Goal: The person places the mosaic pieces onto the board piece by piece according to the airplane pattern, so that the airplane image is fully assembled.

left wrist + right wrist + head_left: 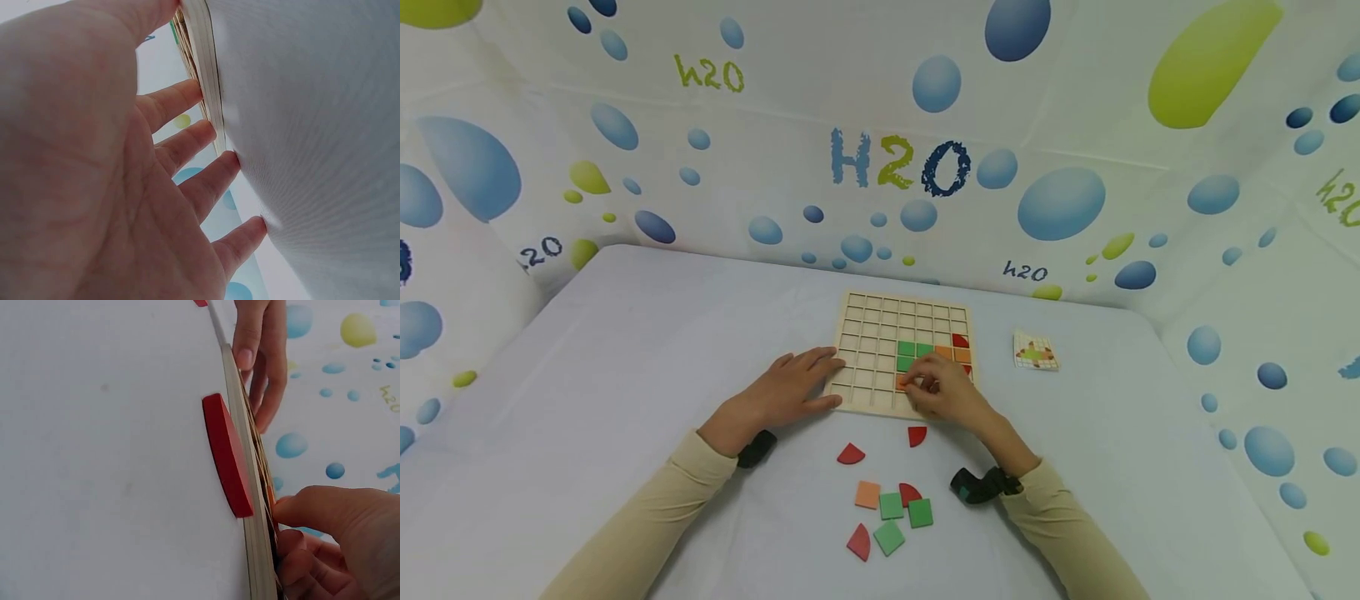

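Note:
A light wooden grid board (pixel 861 358) lies on the table, with green square tiles (pixel 906 348), orange square tiles (pixel 962 355) and red quarter-circle tiles (pixel 960 341) in some cells. My left hand (pixel 782 392) rests at the board's left edge, fingers spread; in the left wrist view its fingertips (pixel 194 92) touch the board's side. Low on the grid, my right hand (pixel 953 393) pinches an orange tile (pixel 900 382) between thumb and curled fingers. In the right wrist view that orange tile (pixel 270 495) shows at the thumb tip. The right hand hides several cells behind it.
Nearer me on the white cloth lie loose red quarter-circles (pixel 851 454), green squares (pixel 889 537) and an orange square (pixel 867 494). One red quarter-circle (pixel 917 436) is close to the board's front edge. A small pattern card (pixel 1035 352) stands right of the board.

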Motion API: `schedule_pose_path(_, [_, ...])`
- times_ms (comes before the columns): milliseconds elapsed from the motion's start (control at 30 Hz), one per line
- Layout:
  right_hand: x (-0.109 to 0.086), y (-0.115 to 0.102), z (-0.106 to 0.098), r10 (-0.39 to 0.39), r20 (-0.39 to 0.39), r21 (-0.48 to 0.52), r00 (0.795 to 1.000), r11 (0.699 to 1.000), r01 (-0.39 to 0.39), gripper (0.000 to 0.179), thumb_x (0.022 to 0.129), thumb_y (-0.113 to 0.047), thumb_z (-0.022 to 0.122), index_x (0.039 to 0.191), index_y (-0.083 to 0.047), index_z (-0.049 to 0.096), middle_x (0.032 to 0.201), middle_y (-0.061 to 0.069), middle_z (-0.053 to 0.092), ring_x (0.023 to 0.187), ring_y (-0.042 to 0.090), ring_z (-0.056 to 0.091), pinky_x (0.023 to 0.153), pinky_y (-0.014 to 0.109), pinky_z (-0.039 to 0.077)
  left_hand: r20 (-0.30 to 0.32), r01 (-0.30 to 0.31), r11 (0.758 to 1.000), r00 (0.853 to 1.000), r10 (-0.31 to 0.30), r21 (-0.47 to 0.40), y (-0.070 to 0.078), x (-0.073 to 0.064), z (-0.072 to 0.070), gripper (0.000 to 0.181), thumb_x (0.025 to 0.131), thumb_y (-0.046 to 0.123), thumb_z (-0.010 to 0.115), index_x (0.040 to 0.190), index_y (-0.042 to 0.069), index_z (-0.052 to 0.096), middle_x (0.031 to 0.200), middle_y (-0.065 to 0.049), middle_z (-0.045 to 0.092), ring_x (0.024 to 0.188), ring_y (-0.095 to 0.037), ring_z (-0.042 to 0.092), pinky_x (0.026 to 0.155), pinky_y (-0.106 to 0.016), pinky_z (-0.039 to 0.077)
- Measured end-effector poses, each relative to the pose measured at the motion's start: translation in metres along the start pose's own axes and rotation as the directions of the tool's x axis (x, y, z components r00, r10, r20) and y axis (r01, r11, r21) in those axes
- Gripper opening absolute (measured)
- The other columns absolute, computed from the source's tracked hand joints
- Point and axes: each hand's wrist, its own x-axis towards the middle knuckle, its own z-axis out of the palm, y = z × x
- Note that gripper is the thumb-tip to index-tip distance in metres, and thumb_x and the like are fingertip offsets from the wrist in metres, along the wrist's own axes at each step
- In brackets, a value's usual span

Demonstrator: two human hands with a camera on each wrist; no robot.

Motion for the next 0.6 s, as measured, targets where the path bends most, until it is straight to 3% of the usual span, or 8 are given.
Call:
schedule_pose_path(233, [0.0007, -0.0009, 0.0028, 0.042, -0.036, 0.025, 0.998, 0.999, -0.041, 0.007, 0.088, -0.002, 0.068, 0.093, -0.001, 0.073, 0.101, 0.012, 0.060, 0.074, 0.012, 0.054, 0.065, 0.022, 0.048, -0.003, 0.000, 1.000, 1.000, 0.000, -0.008, 0.0011, 0.0002, -0.0020, 0.054, 0.096, 0.032, 0.063, 0.140, 0.004, 0.048, 0.148, -0.019, 0.041, 0.137, -0.035, 0.039, 0.107, -0.062, 0.031])
schedule_pose_path(600, [0.0007, 0.0005, 0.0001, 0.012, 0.033, 0.044, 0.999, 0.999, -0.014, 0.011, 0.093, -0.003, 0.064, 0.098, -0.004, 0.073, 0.107, 0.013, 0.057, 0.073, 0.011, 0.051, 0.065, 0.022, 0.047, 0.012, 0.006, 1.000, 1.000, -0.006, -0.003, 0.0019, 0.0005, -0.0047, 0.053, 0.096, 0.032, 0.062, 0.139, 0.004, 0.049, 0.147, -0.019, 0.042, 0.136, -0.034, 0.039, 0.107, -0.061, 0.031])
